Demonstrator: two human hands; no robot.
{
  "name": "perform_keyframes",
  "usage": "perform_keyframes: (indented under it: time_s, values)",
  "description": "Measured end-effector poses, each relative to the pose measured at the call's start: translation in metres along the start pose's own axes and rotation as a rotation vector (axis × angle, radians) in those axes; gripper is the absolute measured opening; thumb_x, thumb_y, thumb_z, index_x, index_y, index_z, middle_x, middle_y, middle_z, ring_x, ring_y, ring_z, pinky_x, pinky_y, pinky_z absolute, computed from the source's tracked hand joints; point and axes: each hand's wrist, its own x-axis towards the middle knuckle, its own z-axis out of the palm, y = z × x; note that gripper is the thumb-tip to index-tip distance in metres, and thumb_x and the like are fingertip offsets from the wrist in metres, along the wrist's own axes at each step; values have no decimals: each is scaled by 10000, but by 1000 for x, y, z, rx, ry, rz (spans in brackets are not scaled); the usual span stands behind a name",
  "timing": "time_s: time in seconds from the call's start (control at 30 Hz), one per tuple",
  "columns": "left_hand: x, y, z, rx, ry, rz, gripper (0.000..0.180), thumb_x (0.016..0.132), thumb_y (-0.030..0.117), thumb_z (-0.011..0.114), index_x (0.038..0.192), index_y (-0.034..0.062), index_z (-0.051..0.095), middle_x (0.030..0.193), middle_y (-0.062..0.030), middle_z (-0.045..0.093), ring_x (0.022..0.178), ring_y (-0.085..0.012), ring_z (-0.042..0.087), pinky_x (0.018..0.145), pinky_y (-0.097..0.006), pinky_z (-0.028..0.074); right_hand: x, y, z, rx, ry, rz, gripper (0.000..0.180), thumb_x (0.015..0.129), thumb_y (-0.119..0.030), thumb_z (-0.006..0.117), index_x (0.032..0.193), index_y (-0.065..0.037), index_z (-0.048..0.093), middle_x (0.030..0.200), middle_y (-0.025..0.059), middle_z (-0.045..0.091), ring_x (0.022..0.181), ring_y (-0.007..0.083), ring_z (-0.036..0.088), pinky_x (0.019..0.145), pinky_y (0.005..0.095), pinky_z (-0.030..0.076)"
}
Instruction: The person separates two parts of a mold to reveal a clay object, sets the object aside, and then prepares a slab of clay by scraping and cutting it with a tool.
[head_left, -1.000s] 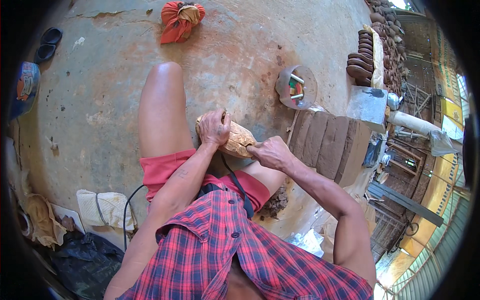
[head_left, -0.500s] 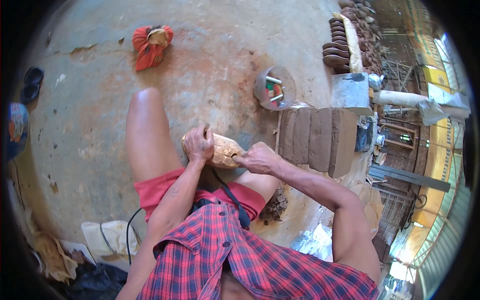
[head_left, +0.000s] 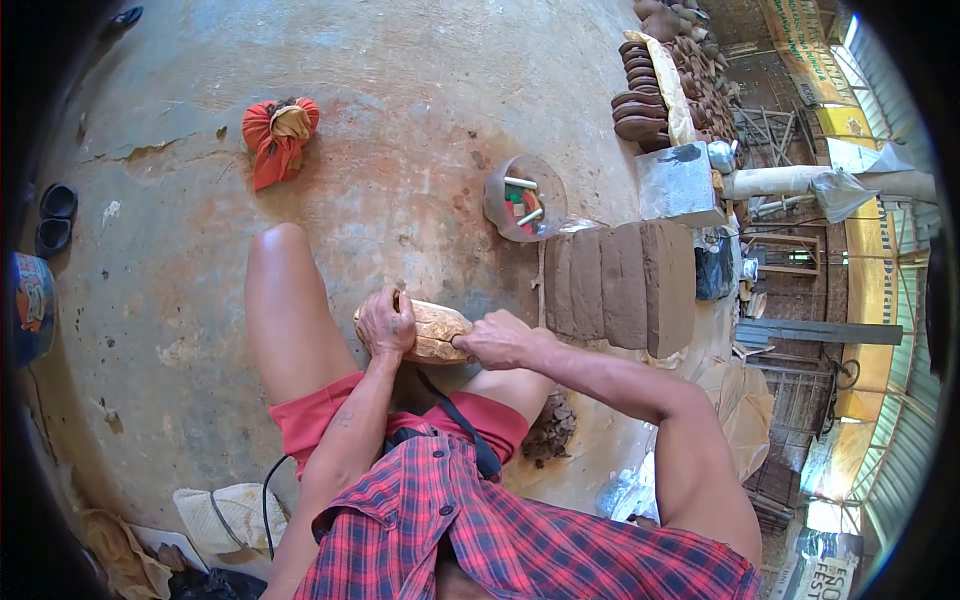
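Observation:
A pale tan wooden block (head_left: 437,330), oblong with rounded ends and a crack along it, lies across my lap between my thighs. Over its left end my left hand (head_left: 387,322) is clamped, fingers wrapped round the top. My right hand (head_left: 495,340) is closed in a fist against the block's right end, knuckles up. Whatever sits inside that fist is hidden; a small dark spot shows where it meets the wood. Just right of the right hand stands a stack of thick brown clay slabs (head_left: 610,285).
A clear round tub (head_left: 526,235) holding small tools stands ahead. Beyond the slabs are a grey metal box (head_left: 682,185) and stacked dark brown pieces (head_left: 640,100). A red cloth bundle (head_left: 280,140) and dark sandals (head_left: 55,218) lie on the floor. Crumbs of clay (head_left: 550,430) lie beside my right thigh.
My head view has shifted, so floor objects appear lower and mostly further left. Both hands keep their hold at the block's ends, with only a slight shift.

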Motion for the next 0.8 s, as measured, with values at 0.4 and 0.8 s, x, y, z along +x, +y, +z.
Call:
perform_keyframes:
  time_s: [0.4, 0.8]
  values:
    - [-4, -4, 2, 8, -30, -19, 226, 935, 290, 654, 906, 71, 700, 888, -201, 708, 887, -409, 682, 828, -540, 508, -5, -16, 13, 65, 117, 129, 187, 841, -184, 673, 998, -92, 717, 856, 207, 750, 833, 396, 767, 679, 518, 607]
    - [3, -3, 2, 18, -31, -10, 244, 966, 317, 618, 982, 98, 724, 938, -213, 734, 895, -446, 696, 813, -550, 526, -8, 4, 1, -94, 114, -3, 179, 911, -224, 612, 1025, -116, 697, 814, 182, 751, 766, 369, 767, 617, 516, 574]
